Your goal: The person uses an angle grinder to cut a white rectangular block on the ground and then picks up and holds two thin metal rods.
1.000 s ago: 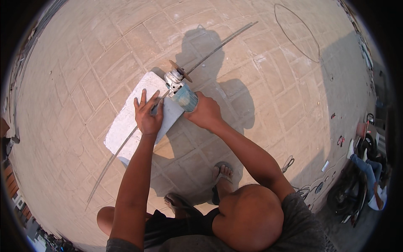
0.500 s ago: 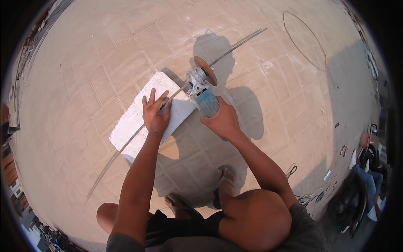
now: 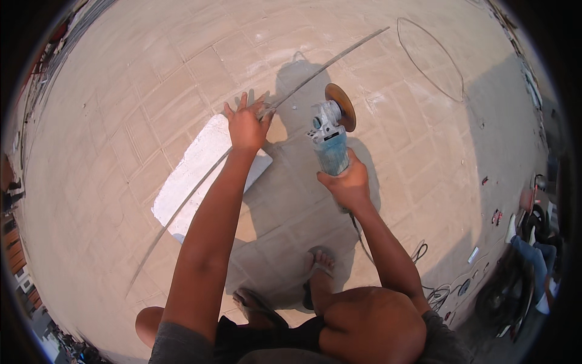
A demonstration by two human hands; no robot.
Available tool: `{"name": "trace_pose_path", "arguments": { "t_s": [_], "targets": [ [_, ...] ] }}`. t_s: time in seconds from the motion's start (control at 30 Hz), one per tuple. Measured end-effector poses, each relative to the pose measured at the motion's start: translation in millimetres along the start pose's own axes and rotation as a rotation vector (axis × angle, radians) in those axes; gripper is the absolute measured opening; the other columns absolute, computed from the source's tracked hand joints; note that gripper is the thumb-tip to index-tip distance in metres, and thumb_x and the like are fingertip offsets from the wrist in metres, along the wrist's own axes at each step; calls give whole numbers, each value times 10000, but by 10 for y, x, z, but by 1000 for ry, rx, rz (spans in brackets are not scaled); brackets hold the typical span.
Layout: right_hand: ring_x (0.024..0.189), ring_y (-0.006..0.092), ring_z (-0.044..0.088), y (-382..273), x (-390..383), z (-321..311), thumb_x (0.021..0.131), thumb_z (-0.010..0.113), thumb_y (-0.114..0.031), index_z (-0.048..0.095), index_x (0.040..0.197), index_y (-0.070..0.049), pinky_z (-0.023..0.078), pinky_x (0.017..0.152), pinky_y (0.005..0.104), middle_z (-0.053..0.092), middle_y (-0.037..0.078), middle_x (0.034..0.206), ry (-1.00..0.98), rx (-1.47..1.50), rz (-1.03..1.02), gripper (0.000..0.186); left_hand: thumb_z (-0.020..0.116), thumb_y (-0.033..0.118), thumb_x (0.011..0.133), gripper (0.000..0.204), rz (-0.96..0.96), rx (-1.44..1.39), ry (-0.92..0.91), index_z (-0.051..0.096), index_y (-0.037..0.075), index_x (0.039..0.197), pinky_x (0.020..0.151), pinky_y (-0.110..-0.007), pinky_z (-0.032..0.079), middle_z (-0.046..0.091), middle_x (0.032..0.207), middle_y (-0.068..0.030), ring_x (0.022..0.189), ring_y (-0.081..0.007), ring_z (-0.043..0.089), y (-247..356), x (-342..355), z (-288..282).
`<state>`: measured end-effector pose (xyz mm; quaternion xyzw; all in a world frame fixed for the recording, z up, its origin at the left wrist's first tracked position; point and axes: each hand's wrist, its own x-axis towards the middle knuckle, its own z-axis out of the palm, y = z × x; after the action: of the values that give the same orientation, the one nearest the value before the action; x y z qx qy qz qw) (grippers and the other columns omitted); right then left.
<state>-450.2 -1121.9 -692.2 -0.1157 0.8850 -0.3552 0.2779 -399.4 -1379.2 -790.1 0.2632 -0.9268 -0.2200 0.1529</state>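
A long thin metal rod (image 3: 330,61) runs diagonally across a white block (image 3: 194,176) lying on the paved ground. My left hand (image 3: 247,128) is at the block's far edge, thumb and index finger on the rod, the other fingers spread. The palm hides part of the rod. My right hand (image 3: 350,182) grips the body of a teal angle grinder (image 3: 332,151). Its brown disc (image 3: 341,108) points away from me and stands apart from the rod, to its right.
A thin wire loop (image 3: 458,64) lies at the far right. The grinder's cord (image 3: 362,239) trails toward coiled cable (image 3: 438,296) beside my right knee. Sandalled feet are close below the block. At the right edge a person in jeans (image 3: 530,258) is near a dark tyre (image 3: 500,303).
The grinder has moved right, away from the rod. My left hand has slid forward along the rod to the block's far edge. The rod's far end has shifted slightly farther away.
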Motion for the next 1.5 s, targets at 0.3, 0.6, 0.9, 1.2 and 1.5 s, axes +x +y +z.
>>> {"name": "trace_pose_path", "arguments": {
  "t_s": [0.3, 0.6, 0.9, 1.2, 1.5],
  "targets": [
    [939, 392, 733, 284, -18, 57, 683, 838, -236, 627, 1187, -10, 573, 851, 465, 742, 217, 957, -1, -10, -63, 591, 801, 221, 896, 219, -171, -56, 7, 806, 83, 1065, 1257, -604, 161, 663, 1414, -93, 1500, -374, 410, -1041, -1535, -837],
    [984, 405, 722, 214, 8, 197, 682, 827, -277, 592, 1301, 1, 572, 879, 465, 736, 234, 1013, -96, -105, -93, 719, 719, 123, 961, 151, -153, -203, 91, 795, 50, 1070, 1257, -599, 172, 756, 1232, -95, 1450, -374, 483, -929, -1523, -712],
    [1042, 411, 707, -69, 136, 460, 695, 822, -323, 587, 1314, -34, 561, 903, 481, 731, 240, 1082, -203, -174, -85, 722, 722, 121, 948, 95, -131, -198, 154, 776, 67, 1005, 1253, -593, 187, 754, 1238, -76, 1429, -375, 508, -720, -1231, -450],
    [1001, 409, 719, -218, 218, 698, 706, 828, -320, 601, 1263, -9, 570, 877, 478, 742, 233, 1031, -223, -252, -114, 677, 716, 147, 967, 129, -207, -190, 150, 781, 79, 1054, 1247, -550, 253, 743, 1267, -90, 1407, -343, 539, -628, -1254, -438],
    [960, 406, 724, -367, 245, 869, 680, 856, -312, 606, 1261, -12, 573, 839, 482, 744, 231, 995, -219, -257, -109, 700, 750, 96, 915, 109, -179, -132, 180, 763, 116, 1022, 1220, -546, 303, 753, 1247, -22, 1374, -311, 573, -642, -1258, -441]
  ]
}}
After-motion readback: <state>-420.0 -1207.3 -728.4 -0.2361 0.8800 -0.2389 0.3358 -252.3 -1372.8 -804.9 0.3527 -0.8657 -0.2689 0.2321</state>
